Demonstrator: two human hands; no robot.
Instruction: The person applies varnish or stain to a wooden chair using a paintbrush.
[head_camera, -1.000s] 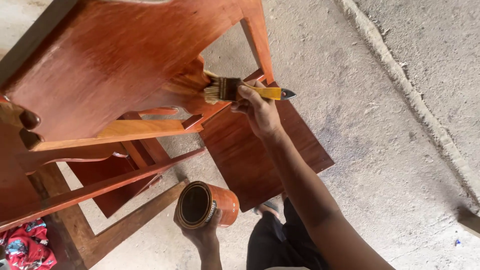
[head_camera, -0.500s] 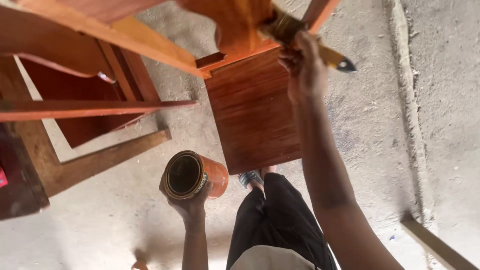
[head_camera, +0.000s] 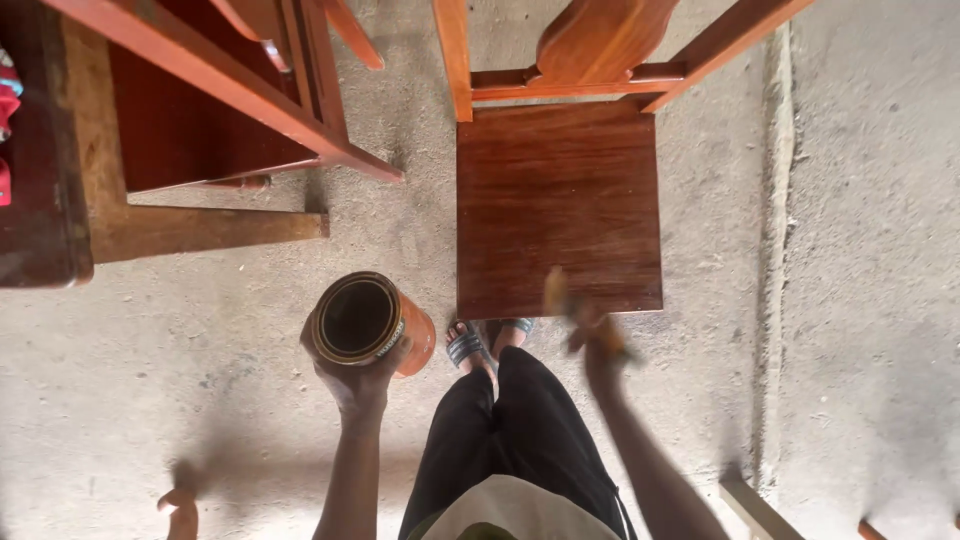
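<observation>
My left hand (head_camera: 355, 380) holds an open orange tin (head_camera: 368, 322) from below, its dark mouth facing up at me. My right hand (head_camera: 598, 345), blurred with motion, grips a yellow-handled paintbrush (head_camera: 562, 297) low over the front edge of a reddish-brown wooden chair seat (head_camera: 558, 200). The chair's back rails (head_camera: 600, 60) rise at the top of the view. My black trousers and a sandalled foot (head_camera: 470, 345) show between the hands.
More reddish-brown wooden furniture (head_camera: 200, 100) stands at the upper left on a rough concrete floor (head_camera: 860, 250). A pale wooden strip (head_camera: 755, 510) lies at the lower right. Another hand or foot (head_camera: 180, 505) shows at the bottom left.
My right hand with the brush has dropped from the chair's upper back down to the seat's front edge. The view has tilted downward; the tin stays in my left hand.
</observation>
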